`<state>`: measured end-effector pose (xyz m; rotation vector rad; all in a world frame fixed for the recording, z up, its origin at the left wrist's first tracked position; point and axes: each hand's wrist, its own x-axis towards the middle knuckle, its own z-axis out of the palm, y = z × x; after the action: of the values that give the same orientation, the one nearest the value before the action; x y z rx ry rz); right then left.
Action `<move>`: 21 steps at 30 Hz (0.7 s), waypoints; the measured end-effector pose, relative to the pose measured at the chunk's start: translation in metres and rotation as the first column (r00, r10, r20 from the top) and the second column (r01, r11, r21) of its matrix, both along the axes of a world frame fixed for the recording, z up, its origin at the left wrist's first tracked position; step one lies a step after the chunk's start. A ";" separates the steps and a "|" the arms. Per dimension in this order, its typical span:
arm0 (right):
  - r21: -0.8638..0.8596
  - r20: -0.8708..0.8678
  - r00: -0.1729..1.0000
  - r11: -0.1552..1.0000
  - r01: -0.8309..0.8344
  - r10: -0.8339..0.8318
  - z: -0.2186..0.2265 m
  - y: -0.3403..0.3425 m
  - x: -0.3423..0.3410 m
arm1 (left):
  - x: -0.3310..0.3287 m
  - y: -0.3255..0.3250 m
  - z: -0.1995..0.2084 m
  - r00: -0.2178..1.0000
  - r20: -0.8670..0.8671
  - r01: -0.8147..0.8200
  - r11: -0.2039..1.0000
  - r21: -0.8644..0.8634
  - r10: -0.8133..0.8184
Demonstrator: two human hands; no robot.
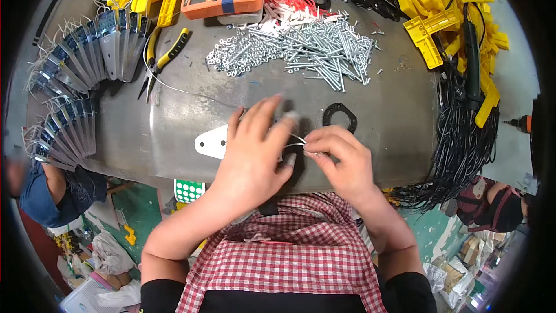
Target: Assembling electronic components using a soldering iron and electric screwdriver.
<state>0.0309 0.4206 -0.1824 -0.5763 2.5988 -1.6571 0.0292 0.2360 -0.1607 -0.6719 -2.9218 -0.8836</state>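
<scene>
At the near edge of the grey metal table [382,122], the left hand [252,153] lies curled over a white metal plate [212,142], hiding most of it. The right hand [341,159] pinches a thin white wire [296,139]. What the left fingers grip cannot be made out.

Single head-worn fisheye view, looking steeply down and forward from above the person's chest onto the grey metal bench [174,133]. The hands sit close beneath the lens, near picture centre. The far bench edge lies at the top; straight edges bow toward the dark circular rim.
</scene>
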 end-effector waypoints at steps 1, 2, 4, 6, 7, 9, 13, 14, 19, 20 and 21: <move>0.011 0.002 1.000 1.000 0.001 -0.001 0.001 0.003 0.001 | 0.000 0.007 0.001 0.996 -0.061 0.057 0.992 -0.112 -0.064; 0.095 -0.104 0.995 0.995 0.006 0.004 0.004 0.005 0.000 | 0.001 0.011 -0.004 0.986 -0.127 0.095 0.993 -0.076 -0.104; 0.305 -0.265 0.963 0.952 0.034 0.050 0.006 0.016 -0.004 | 0.000 0.006 -0.012 0.970 -0.176 0.149 0.984 -0.099 -0.164; 0.432 -0.290 0.957 0.895 0.108 0.024 0.006 0.022 -0.005 | 0.001 0.007 -0.020 0.939 -0.280 0.180 0.979 -0.093 -0.200; 0.543 -0.317 0.948 0.821 0.175 0.008 0.006 0.025 -0.004 | 0.001 0.008 -0.021 0.939 -0.278 0.186 0.978 -0.089 -0.204; 0.539 -0.293 0.956 0.828 0.157 0.010 0.007 0.032 -0.002 | -0.005 0.010 -0.019 0.951 -0.227 0.187 0.975 -0.117 -0.210; 0.542 -0.226 0.974 0.827 0.149 -0.027 0.006 0.046 0.000 | -0.017 0.015 -0.011 0.968 -0.158 0.191 0.981 -0.043 -0.196; 0.359 -0.094 0.988 0.922 0.147 -0.121 0.002 0.047 0.001 | -0.018 0.016 -0.012 0.973 -0.136 0.182 0.982 -0.042 -0.186; -0.180 0.193 0.978 0.977 0.118 -0.083 -0.010 0.015 0.003 | -0.022 0.020 -0.003 0.959 -0.088 0.267 0.963 -0.029 -0.268; -0.140 0.142 0.981 0.979 0.149 -0.129 -0.013 0.010 0.005 | -0.016 0.018 0.010 0.983 -0.077 0.160 0.986 -0.055 -0.164; -0.176 0.169 0.975 0.968 0.177 -0.148 -0.012 0.006 0.005 | -0.013 0.017 0.016 0.995 -0.081 0.047 0.996 -0.076 -0.053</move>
<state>0.0357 0.4270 -0.1946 -0.2287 2.4538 -1.9283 0.0161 0.2535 -0.1446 -0.7695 -2.8879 -0.7353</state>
